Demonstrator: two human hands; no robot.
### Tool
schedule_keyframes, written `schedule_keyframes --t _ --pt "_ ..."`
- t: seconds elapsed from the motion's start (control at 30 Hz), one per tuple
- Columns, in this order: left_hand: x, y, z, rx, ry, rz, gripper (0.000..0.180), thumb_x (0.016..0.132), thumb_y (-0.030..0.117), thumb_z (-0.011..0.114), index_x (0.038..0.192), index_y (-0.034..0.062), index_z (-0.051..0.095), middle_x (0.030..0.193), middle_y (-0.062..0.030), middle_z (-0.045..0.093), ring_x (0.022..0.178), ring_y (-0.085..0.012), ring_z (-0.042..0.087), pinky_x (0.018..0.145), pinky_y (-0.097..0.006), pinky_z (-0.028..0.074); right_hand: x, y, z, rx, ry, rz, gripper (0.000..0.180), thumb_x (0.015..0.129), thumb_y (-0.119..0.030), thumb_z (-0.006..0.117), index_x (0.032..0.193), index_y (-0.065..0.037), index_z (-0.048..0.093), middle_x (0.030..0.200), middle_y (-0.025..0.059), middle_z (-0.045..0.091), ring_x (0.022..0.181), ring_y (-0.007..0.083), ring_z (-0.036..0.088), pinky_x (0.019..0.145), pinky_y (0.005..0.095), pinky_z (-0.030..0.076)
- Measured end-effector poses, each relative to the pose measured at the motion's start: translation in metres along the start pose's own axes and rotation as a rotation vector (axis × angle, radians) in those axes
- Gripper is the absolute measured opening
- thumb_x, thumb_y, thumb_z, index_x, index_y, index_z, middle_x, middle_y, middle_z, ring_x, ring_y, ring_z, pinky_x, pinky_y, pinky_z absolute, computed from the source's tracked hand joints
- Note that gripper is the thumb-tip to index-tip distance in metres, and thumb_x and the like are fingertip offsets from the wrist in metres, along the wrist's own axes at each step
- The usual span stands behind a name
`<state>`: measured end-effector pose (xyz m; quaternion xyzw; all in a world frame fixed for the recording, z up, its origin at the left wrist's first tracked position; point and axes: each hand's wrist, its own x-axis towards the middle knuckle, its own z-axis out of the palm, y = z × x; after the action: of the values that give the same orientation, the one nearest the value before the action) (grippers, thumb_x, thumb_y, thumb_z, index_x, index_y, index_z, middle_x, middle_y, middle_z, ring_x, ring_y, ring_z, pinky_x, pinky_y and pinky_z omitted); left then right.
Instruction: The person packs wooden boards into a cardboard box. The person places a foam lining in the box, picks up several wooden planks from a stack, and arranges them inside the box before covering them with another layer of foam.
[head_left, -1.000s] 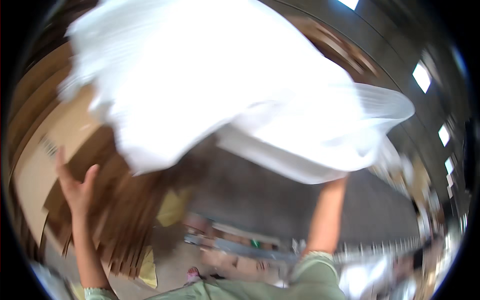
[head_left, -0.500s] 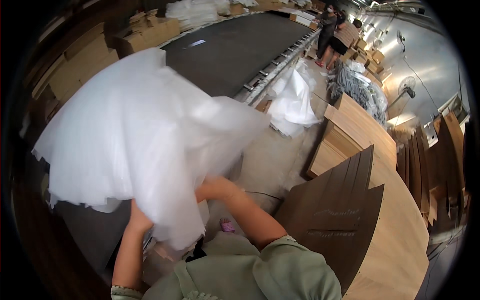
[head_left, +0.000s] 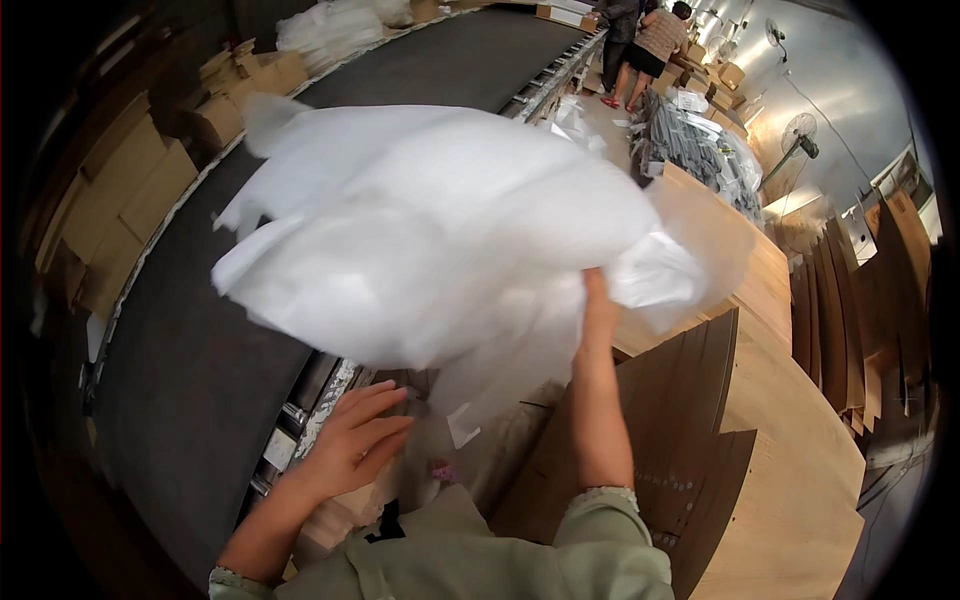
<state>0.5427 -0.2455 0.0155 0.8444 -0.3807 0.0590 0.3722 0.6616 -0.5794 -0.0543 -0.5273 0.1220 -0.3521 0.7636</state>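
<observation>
Right hand (head_left: pixel 598 312) raised, clamped on white foam sheeting (head_left: pixel 430 230), now swung up over dark conveyor belt (head_left: pixel 200 350). Left hand (head_left: pixel 358 438) released since earlier frame, fingers spread, empty below sheeting. Plywood boards (head_left: pixel 790 450) stacked right; cardboard boxes (head_left: pixel 120 200) along left wall.

R hand (head_left: pixel 600 310) grips white foam sheet bundle (head_left: pixel 430 230) aloft; L hand (head_left: pixel 360 440) open below, near conveyor belt (head_left: pixel 190 370).

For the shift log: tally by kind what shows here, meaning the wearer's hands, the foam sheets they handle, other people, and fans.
Wearer's hands: 2, left hand open below the sheet, right hand with its grip on it
White foam sheets held up: 1 bundle
Other people at the far end: 2
Standing fans: 2, the other one farther back
Total: 7
</observation>
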Motion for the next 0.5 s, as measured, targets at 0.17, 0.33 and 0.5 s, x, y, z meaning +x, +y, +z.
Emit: schedule_keyframes --t 0.17,0.33,0.5 --pt "-0.084 -0.036 -0.006 -0.172 0.159 -0.52 0.016 0.079 0.0 0.063 0.094 0.0002 0.066 0.107 -0.0155 0.062 0.099 -0.0265 0.06 0.084 -0.033 0.046 0.114 -0.01 -0.106 -0.799 0.44 -0.286 0.039 0.081 -0.02 0.063 0.112 0.005 0.056 0.114 0.0181 0.058 0.107 0.0311 0.054 0.092 0.0374 0.04" --pt "-0.181 -0.06 -0.011 -0.213 0.516 -0.914 0.013 0.084 0.0 0.06 0.095 -0.0021 0.065 0.094 -0.0095 0.065 0.08 -0.0113 0.058 0.072 -0.024 0.046 0.203 -0.052 -0.213 -1.631 0.174 -0.755 0.033 0.077 -0.009 0.053 0.109 -0.003 0.059 0.105 0.0203 0.06 0.099 0.0394 0.054 0.086 0.043 0.043" --pt "-0.235 -0.05 -0.009 -0.068 0.601 -1.079 0.015 0.084 0.005 0.061 0.096 -0.0029 0.065 0.085 -0.0091 0.066 0.077 -0.0111 0.058 0.072 -0.025 0.046 0.234 -0.108 -0.205 -1.818 0.148 -0.896 0.038 0.077 -0.013 0.049 0.113 -0.002 0.056 0.109 0.0213 0.057 0.103 0.0377 0.049 0.09 0.0415 0.04"
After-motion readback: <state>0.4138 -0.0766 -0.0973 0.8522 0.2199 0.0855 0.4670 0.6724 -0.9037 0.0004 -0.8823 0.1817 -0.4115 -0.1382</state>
